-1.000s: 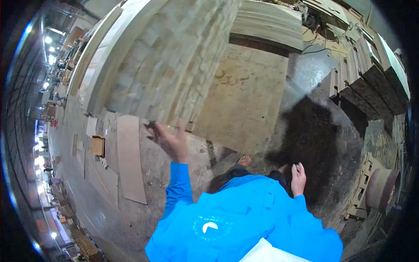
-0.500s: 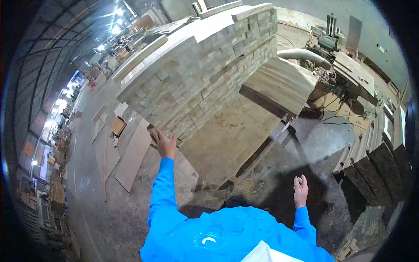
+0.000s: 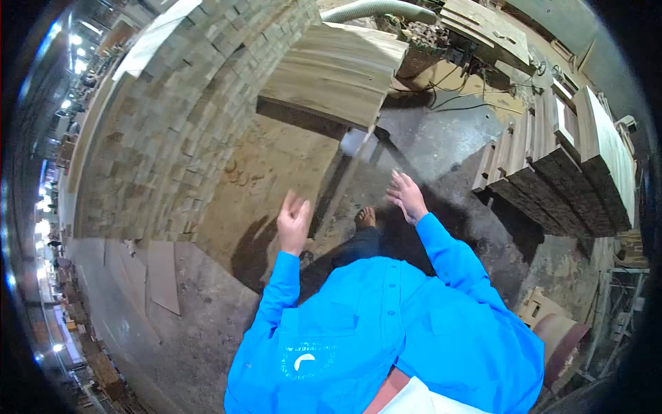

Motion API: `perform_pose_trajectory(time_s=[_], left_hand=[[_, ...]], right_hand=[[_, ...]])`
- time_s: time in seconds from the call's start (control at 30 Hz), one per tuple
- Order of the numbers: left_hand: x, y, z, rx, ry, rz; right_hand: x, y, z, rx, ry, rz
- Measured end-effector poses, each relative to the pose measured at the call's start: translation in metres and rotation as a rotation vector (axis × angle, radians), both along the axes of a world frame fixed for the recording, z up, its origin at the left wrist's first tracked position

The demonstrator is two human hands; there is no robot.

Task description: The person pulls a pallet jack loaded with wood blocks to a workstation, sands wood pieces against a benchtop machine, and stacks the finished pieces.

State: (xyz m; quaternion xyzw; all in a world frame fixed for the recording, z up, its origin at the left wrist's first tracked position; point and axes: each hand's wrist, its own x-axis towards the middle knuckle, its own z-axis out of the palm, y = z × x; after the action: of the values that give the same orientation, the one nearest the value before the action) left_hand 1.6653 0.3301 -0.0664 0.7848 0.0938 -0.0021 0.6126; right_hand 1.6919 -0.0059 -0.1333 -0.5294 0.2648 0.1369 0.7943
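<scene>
My left hand (image 3: 294, 226) is raised in front of me over a low wooden base board (image 3: 265, 165), with its fingers apart and nothing in them. Motion blurs the fingertips a little. To the right, my right hand (image 3: 408, 199) hangs above the concrete floor (image 3: 448, 159), fingers spread and holding nothing. Beyond my left hand stands a tall stack of wood pieces (image 3: 158, 138), their ends facing me. A lower pile of planks (image 3: 331, 65) lies at the far end of the base board. Neither hand touches the wood.
On the right, stacked boards with dark ends (image 3: 558, 200) stand off the floor. A pale hose (image 3: 379, 10) and loose cables (image 3: 476, 96) lie beyond the planks. Thin flat sheets (image 3: 163, 276) rest on the floor at left. My bare foot (image 3: 366, 218) shows below my hands.
My left hand has come away from the near corner of the tall stack and moved right. My right hand has risen and moved forward. The view has swung right and down.
</scene>
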Motion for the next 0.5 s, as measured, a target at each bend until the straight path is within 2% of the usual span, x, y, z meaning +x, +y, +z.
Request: perform_pose_trajectory(time_s=[0.03,0.13,0.2,0.23,0.3,0.33,0.4,0.5], left_hand=[[0.01,-0.025,-0.003,-0.229,0.063,-0.019],[0.06,-0.08,-0.03,-0.38,0.184,-0.072],[0.101,-0.117,-0.029,-0.659,0.388,-0.054],[0.119,-0.133,-0.042,-0.666,0.409,-0.042],[0.163,-0.156,-0.071,-0.894,0.426,0.035],[0.192,-0.169,-0.074,-0.889,0.43,0.041],[0.243,-0.203,-0.085,-1.027,0.518,0.24],[0.266,-0.223,-0.113,-1.146,0.357,0.281]], right_hand=[[0.015,-0.01,0.004,-0.021,0.025,0.003],[0.064,-0.03,0.003,0.091,0.097,-0.014],[0.101,-0.041,0.011,0.097,0.034,-0.03],[0.115,-0.046,0.009,0.092,0.058,-0.026],[0.14,-0.051,0.008,0.128,0.06,-0.047],[0.148,-0.054,0.011,0.161,0.078,-0.032],[0.168,-0.073,0.003,0.159,0.111,0.035],[0.182,-0.097,-0.004,0.162,0.171,0.155]])
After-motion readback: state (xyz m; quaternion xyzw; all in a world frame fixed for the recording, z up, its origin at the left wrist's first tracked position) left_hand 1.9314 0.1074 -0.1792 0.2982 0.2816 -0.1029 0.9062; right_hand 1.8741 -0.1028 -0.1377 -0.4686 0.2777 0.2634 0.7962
